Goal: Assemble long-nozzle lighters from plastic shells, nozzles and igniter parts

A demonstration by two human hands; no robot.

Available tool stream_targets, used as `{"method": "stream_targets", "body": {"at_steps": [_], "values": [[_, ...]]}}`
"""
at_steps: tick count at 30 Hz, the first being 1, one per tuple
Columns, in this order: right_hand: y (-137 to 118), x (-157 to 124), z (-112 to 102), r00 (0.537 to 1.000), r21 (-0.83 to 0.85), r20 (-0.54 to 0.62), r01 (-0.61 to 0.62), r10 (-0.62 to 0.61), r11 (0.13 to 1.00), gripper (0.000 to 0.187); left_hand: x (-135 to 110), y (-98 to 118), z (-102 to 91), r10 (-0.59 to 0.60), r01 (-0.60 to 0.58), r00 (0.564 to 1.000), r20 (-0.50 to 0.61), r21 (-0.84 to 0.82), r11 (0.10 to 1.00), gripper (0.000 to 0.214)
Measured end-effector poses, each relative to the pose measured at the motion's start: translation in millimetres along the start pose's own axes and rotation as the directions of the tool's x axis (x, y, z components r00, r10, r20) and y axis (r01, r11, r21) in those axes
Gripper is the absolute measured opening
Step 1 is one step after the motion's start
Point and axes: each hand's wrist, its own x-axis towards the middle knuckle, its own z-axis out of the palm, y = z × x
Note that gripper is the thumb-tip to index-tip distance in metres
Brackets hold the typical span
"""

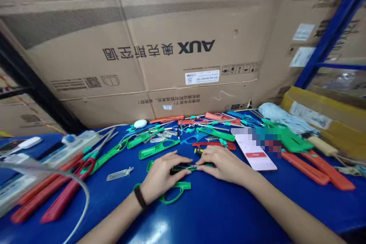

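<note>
My left hand (pixel 161 177) and my right hand (pixel 221 164) meet over the blue table (pixel 217 213), both pinching a green plastic-handled tool (pixel 183 167) that lies between them. A dark narrow part shows between the fingertips. Under my left palm lies the green loop handle (pixel 175 192) of the same or another tool. A dark band sits on my left wrist. Just beyond my right hand lie a red tool (pixel 214 145) and a small yellow-and-black piece (pixel 198 151).
Many green, red and blue handled tools (pixel 160 146) lie scattered across the table. Red ones (pixel 314 169) lie at right, others (pixel 57 194) at left. A phone (pixel 257 152) lies right of my hands. Large cardboard boxes (pixel 160 49) wall the back. A clear small part (pixel 118 174) lies at left.
</note>
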Motion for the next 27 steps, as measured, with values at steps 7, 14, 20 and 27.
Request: {"method": "stream_targets", "body": {"at_steps": [7,14,20,27], "values": [[-2.2,0.4,-6.3,1.000,0.041,0.023,0.003,-0.004,0.999,0.015,-0.4,3.0,-0.9,0.029,-0.029,0.999,0.014,0.017,0.999,0.021],[-1.3,0.4,-6.2,1.000,0.064,0.020,-0.010,0.009,0.998,0.014,-4.7,0.1,-24.8,0.137,-0.148,0.980,0.143,0.076,0.986,0.031],[-1.3,0.0,-5.1,1.000,0.070,0.006,0.000,0.000,0.998,0.015,-6.6,-6.5,-25.9,0.131,-0.147,0.979,0.154,0.092,0.985,0.020],[-2.0,-0.1,-2.8,1.000,0.044,0.008,0.025,-0.026,0.999,0.016,-7.9,-10.3,-17.4,0.048,-0.042,0.993,0.110,-0.051,0.998,0.019]]}}
